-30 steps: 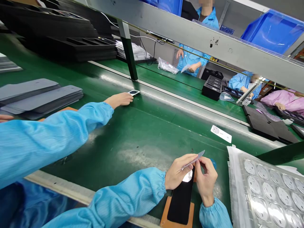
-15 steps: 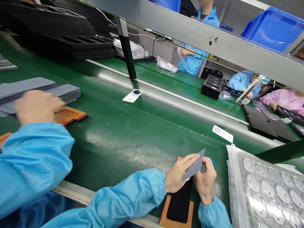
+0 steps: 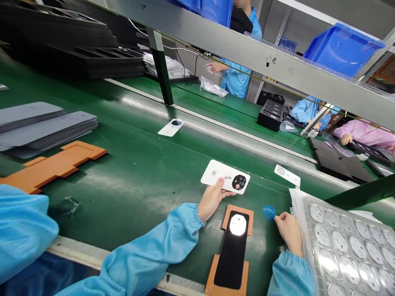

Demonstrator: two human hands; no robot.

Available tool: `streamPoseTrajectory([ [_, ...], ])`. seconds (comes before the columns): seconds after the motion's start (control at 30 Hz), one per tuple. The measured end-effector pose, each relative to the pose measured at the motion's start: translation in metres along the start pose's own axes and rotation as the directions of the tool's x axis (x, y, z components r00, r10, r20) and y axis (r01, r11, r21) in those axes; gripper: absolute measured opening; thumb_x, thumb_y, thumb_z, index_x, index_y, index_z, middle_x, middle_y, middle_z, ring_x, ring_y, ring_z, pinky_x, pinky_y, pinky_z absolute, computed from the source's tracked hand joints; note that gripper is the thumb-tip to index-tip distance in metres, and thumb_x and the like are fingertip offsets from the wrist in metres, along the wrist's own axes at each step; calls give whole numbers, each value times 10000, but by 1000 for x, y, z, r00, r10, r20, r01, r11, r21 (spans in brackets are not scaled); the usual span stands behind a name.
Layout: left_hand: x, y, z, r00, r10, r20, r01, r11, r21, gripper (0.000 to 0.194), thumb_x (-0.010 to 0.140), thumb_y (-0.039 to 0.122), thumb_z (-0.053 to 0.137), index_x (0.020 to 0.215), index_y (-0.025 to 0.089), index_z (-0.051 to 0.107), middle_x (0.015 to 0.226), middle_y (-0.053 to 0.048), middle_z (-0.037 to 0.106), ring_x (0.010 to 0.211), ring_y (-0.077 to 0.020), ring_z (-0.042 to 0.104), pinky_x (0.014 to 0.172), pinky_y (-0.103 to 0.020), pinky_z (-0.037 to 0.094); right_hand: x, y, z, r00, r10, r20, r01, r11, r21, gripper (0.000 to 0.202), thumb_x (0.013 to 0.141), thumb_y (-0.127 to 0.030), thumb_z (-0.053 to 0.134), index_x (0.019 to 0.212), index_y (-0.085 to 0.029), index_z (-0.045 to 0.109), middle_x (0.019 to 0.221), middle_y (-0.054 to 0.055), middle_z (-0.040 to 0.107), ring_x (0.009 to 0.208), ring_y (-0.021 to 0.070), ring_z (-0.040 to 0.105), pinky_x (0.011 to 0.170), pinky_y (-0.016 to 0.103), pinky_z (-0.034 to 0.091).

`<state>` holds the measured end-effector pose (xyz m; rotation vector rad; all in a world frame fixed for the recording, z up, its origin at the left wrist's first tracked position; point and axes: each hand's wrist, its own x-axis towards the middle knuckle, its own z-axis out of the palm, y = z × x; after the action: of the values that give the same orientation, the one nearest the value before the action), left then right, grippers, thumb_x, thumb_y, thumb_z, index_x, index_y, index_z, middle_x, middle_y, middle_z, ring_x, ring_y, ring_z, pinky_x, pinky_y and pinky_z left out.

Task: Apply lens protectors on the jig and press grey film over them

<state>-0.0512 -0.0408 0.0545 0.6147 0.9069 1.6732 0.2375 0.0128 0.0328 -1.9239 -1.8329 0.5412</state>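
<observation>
My left hand (image 3: 212,199) grips a white phone back panel (image 3: 207,172) by its lower edge, thumb on its face. The panel has a black round camera area at its right end and is raised above the bench. A small round blue film (image 3: 269,212) is pinched in my right hand (image 3: 288,230), between thumb and forefinger. Between my hands lies an orange fixture (image 3: 212,275) with a black insert (image 3: 231,263). A bright white disc (image 3: 238,225) sits at the insert's upper end.
A clear tray (image 3: 311,230) of round pieces lies at right. Single white panels (image 3: 169,130) (image 3: 287,177) rest along the belt (image 3: 138,156). At left are stacked grey panels (image 3: 52,133), another orange fixture (image 3: 61,164) and a co-worker's blue sleeve (image 3: 24,226). A metal beam (image 3: 216,33) crosses above.
My left hand has raised the panel off the fixture and turned its white face up. My right hand has moved right with the blue film. The co-worker's hand at left has left view.
</observation>
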Motion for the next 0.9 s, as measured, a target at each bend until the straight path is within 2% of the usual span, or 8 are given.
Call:
streamPoseTrajectory([
  [0.13,-20,9,-6,962,84,261,-201,864,462,505,965,519,436,1157,119,678,1097,-140,719,983,-271,682,917,-413,556,-28,-12,-14,994,-65,-83,65,998,2,292,886,-399,537,673,-201,563,602,12,596,558,184,556,504,266,373],
  [0.2,-36,12,-9,821,128,556,-498,636,590,448,996,430,392,1256,159,635,1208,-133,680,1086,-255,648,976,-380,524,-52,-27,-17,956,-244,-164,258,964,65,259,929,-421,521,847,-196,622,788,35,660,648,178,609,560,275,470],
  [0.23,-44,13,-10,708,128,694,-657,481,581,422,996,385,402,1318,182,587,1265,-133,648,1132,-251,627,985,-375,515,-64,-35,-17,906,-373,-199,395,915,80,233,938,-400,530,949,-193,636,895,54,673,723,181,636,618,284,514],
  [0.3,-60,10,-12,498,89,863,-865,128,486,392,983,275,443,1359,216,534,1291,-136,624,1165,-247,607,995,-385,500,-87,-48,-14,735,-645,-210,666,745,42,236,959,-296,513,1136,-183,621,1100,92,651,928,197,651,774,305,555],
  [0.37,-71,2,-14,403,61,913,-898,-166,408,350,968,179,454,1292,235,574,1226,-125,652,1141,-238,616,1010,-401,483,-103,-56,-7,525,-831,-187,840,541,-47,306,964,-161,452,1235,-160,594,1200,111,618,1083,206,613,878,316,542],
  [0.43,-78,-9,-16,370,80,926,-874,-307,376,319,962,142,447,1217,245,608,1193,-111,666,1114,-226,628,1017,-397,478,-112,-58,4,388,-902,-187,900,415,-131,357,948,-61,409,1251,-122,587,1174,120,635,1100,207,606,886,312,540],
  [0.5,-79,-19,-20,359,91,929,-858,-360,367,278,961,170,465,1182,245,617,1183,-110,670,1100,-224,632,999,-378,494,-114,-56,14,333,-921,-202,907,372,-197,345,948,-30,401,1232,-83,590,1101,124,665,1053,210,625,856,314,550],
  [0.9,-71,-35,-32,404,3,915,-841,-391,373,310,960,194,492,1257,235,568,1205,-102,665,1098,-238,648,924,-355,558,-106,-41,32,352,-923,-158,887,383,-260,379,949,-19,403,1290,-69,558,1126,132,673,1054,225,645,833,345,582],
])
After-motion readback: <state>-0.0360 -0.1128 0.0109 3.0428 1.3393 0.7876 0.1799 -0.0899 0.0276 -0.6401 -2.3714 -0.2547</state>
